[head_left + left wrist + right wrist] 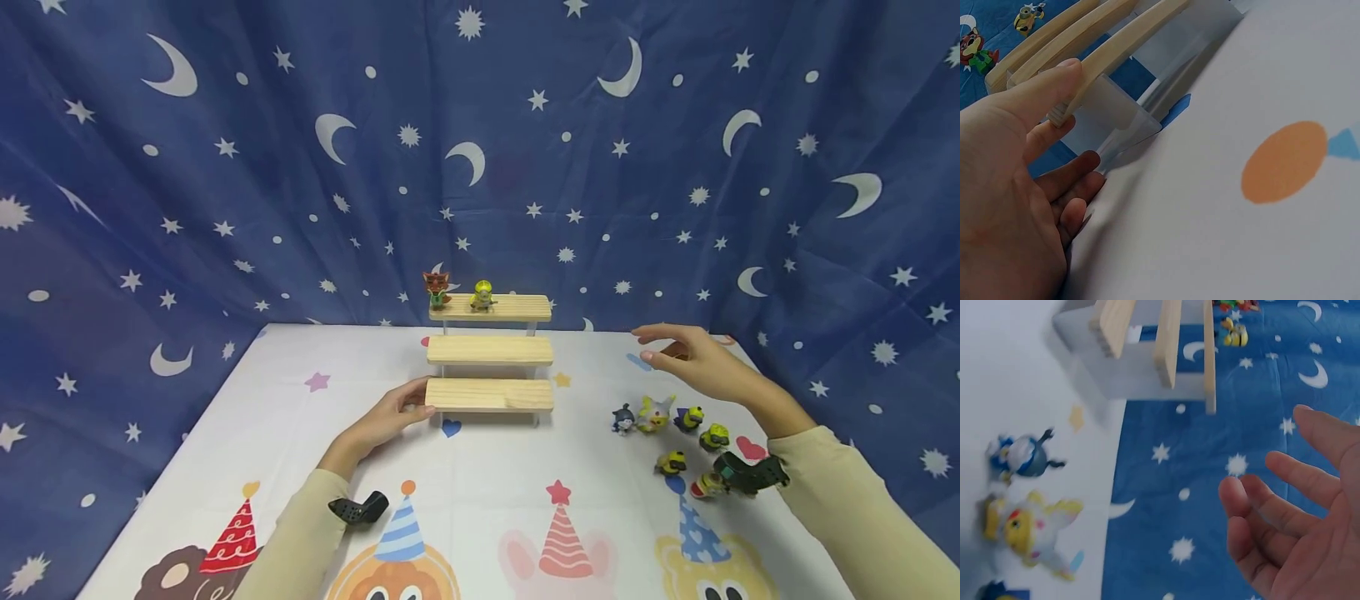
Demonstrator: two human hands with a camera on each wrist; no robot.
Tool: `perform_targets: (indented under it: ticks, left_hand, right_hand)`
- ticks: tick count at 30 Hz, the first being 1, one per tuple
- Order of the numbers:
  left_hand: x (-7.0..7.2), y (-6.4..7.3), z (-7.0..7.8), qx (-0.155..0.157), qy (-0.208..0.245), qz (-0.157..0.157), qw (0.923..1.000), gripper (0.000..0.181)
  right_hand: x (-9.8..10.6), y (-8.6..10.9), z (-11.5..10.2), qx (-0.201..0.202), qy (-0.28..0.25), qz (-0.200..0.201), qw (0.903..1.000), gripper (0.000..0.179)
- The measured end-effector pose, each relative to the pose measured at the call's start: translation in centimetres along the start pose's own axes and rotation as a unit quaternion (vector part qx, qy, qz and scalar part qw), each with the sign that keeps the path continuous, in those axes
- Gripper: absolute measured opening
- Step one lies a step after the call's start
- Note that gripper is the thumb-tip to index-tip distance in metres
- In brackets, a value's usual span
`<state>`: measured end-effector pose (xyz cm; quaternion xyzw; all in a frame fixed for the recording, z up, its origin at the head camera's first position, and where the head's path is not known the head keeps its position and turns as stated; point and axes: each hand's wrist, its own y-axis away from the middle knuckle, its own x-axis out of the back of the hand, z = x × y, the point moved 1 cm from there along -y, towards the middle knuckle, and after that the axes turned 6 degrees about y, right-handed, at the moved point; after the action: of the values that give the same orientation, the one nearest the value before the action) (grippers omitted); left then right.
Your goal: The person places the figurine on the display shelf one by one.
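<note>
A three-tier wooden display stand with clear side panels stands mid-table. My left hand pinches the left end of its lowest board, thumb on top and index finger below, as the left wrist view shows; the other fingers curl near the clear panel. On the top board are a fox figurine at the left end and a yellow minion figurine beside it. My right hand hovers in the air right of the stand, fingers loosely bent, holding nothing. Below it are a grey-blue figurine and a white-and-yellow figurine.
Several small minion-like figurines are grouped on the right of the white printed tablecloth, some near the right wrist's black camera. A blue curtain with moons and stars hangs behind the table and along its sides.
</note>
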<state>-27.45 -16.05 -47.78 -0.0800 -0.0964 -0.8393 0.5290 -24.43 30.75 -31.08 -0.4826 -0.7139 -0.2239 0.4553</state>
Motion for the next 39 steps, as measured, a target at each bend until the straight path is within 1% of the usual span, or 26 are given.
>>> perform_targets:
  ticks: [4,6,11,15,17,21,25,31,35,39]
  left_hand:
    - [0.0,0.1,-0.2,-0.001,0.007,-0.001,1.0000,0.069]
    - [0.0,0.1,-0.2,-0.002,0.009,-0.002,1.0000,0.069]
    - [-0.1,0.2,0.1,-0.005,0.011,-0.002,0.9999,0.069]
    - [-0.1,0.3,0.3,-0.005,0.010,-0.002,0.9999,0.069]
    - [-0.1,0.4,0.3,-0.003,0.008,0.000,1.0000,0.069]
    - [-0.1,0.4,0.2,-0.001,0.009,0.001,1.0000,0.069]
    - [-0.1,0.4,-0.1,-0.003,0.012,-0.002,0.9999,0.068]
    - [-0.1,0.4,-0.3,0.003,0.014,0.000,0.9999,0.068]
    - [-0.2,0.4,-0.2,0.000,0.013,-0.001,0.9999,0.068]
    - [-0.1,0.3,0.0,-0.006,0.012,-0.002,0.9999,0.068]
  right_hand:
    - [-0.1,1.6,1.6,-0.001,0.001,0.010,0.9999,0.038]
    - [-0.4,2.5,2.5,-0.008,-0.005,0.015,0.9998,0.037]
    - [-1.0,4.6,4.6,-0.039,-0.011,0.010,0.9991,0.039]
    - [-1.2,5.9,6.0,-0.069,-0.002,-0.001,0.9976,0.042]
    - [-1.4,6.4,6.8,-0.086,0.000,-0.010,0.9963,0.044]
    - [-1.9,7.3,8.2,-0.113,0.001,-0.042,0.9927,0.047]
    - [-2.3,8.0,9.4,-0.120,-0.002,-0.061,0.9909,0.048]
    - [-2.6,8.8,10.6,-0.137,-0.018,-0.080,0.9871,0.051]
    - [-2.7,9.5,11.2,-0.147,-0.042,-0.102,0.9830,0.053]
    - [-2.9,9.9,11.6,-0.149,-0.057,-0.107,0.9814,0.055]
